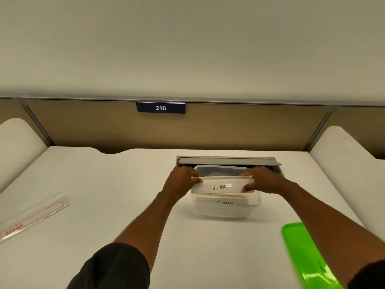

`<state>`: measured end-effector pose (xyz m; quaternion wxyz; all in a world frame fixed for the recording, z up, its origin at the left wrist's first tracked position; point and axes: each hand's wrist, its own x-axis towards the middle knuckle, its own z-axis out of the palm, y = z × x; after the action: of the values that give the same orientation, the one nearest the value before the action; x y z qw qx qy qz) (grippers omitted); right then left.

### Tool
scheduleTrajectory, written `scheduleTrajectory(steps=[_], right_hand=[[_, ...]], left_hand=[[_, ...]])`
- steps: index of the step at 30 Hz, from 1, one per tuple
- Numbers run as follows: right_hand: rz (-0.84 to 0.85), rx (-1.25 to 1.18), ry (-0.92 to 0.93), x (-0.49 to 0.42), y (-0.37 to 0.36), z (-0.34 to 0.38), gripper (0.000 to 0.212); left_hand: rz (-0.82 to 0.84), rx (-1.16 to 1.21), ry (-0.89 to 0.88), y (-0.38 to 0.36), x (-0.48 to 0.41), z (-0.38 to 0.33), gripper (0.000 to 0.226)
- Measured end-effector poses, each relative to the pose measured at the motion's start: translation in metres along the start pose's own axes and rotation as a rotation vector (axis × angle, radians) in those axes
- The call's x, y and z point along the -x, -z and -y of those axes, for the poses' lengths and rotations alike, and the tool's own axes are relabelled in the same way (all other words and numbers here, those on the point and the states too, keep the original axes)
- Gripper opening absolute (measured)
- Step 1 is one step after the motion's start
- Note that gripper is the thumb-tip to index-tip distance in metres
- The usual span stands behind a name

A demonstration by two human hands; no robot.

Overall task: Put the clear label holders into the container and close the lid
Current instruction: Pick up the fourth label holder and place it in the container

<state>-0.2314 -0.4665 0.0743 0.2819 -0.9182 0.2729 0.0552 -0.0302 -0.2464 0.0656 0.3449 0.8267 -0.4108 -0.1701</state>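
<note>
A clear plastic container (227, 209) stands on the white desk, far centre-right. Just above its opening, both my hands hold a clear label holder (223, 186) with a white card reading "Lion". My left hand (181, 181) pinches its left end and my right hand (261, 180) pinches its right end. Inside the container lies another holder (226, 202) with a card whose writing is partly hidden. A bright green lid (306, 255) lies flat on the desk at the near right. One more clear label holder (33, 215), with red markings, rests at the far left of the desk.
A grey cable tray (229, 160) with its flap open sits in the desk right behind the container. A tan partition (83, 126) with a blue "216" sign (160, 107) closes the back. White side panels (343, 155) rise at both desk ends.
</note>
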Motion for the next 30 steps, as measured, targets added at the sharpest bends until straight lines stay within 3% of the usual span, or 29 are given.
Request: scheduleTrajectory(steps=[6, 20, 30], right_hand=[[-0.042, 0.088, 0.006, -0.001, -0.003, -0.029, 0.051], [0.062, 0.686, 0.213, -0.034, -0.026, -0.016, 0.048], [0.169, 0.693, 0.154, -0.040, -0.049, -0.018, 0.048]], left_hand=[[0.039, -0.121, -0.009, -0.034, -0.020, -0.015, 0.022], [0.170, -0.470, -0.025, -0.061, -0.035, -0.011, 0.021], [0.216, -0.780, -0.185, -0.069, -0.035, -0.004, 0.016]])
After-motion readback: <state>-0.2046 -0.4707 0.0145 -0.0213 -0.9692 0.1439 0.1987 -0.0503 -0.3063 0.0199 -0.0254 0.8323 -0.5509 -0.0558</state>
